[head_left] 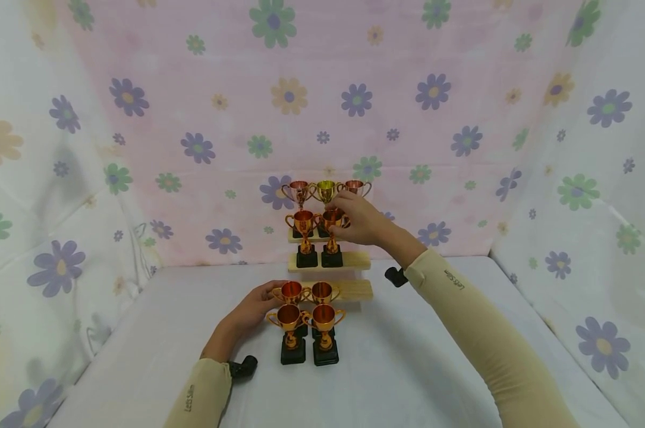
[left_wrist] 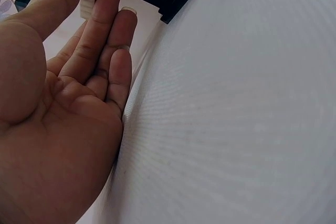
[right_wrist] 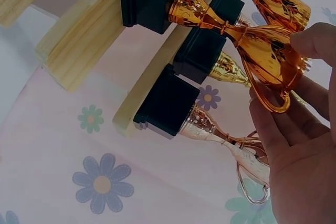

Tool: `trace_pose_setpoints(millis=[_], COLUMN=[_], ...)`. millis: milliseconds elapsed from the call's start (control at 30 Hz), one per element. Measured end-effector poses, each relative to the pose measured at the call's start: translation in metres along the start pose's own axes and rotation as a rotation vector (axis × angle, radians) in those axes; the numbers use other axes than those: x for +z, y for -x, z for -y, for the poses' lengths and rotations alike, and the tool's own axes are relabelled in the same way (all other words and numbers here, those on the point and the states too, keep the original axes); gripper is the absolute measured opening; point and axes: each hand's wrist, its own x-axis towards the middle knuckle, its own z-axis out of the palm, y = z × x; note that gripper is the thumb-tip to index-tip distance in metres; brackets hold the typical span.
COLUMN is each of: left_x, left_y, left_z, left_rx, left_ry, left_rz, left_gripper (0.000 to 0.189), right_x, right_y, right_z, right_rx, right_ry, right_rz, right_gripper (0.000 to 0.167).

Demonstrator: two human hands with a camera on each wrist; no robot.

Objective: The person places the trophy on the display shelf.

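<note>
This looks like a small draped booth, a staged corner set up indoors. Flower-printed cloth fills the top of the frame and hangs along its left and right edges, enclosing a white-covered bench. Trophy cups and wooden steps stand display-like near the centre.

The sleeves are beige (dark-lettered), the wrist cameras black.
</note>
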Motion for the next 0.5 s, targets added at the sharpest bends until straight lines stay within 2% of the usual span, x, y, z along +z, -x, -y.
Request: trace_pose_setpoints(millis=[367,500], left_x=[0.001,0.001], left_y=[0.000,0.000], left_z=[0.000,0.001], left_rx=[0.010,-0.005], left_ry=[-0.005,-0.013], left_rz=[0.006,-0.010], left_gripper=[0.046,0.047], right_x=[-0.007,-0.007], right_y=[0.015,0.022], right_z=[0.000,0.001], right_rx=[-0.020,-0.063], right_ry=[-0.044,-0.054], right_rz=[-0.110,-0.167], right_gripper=[0.045,0.042])
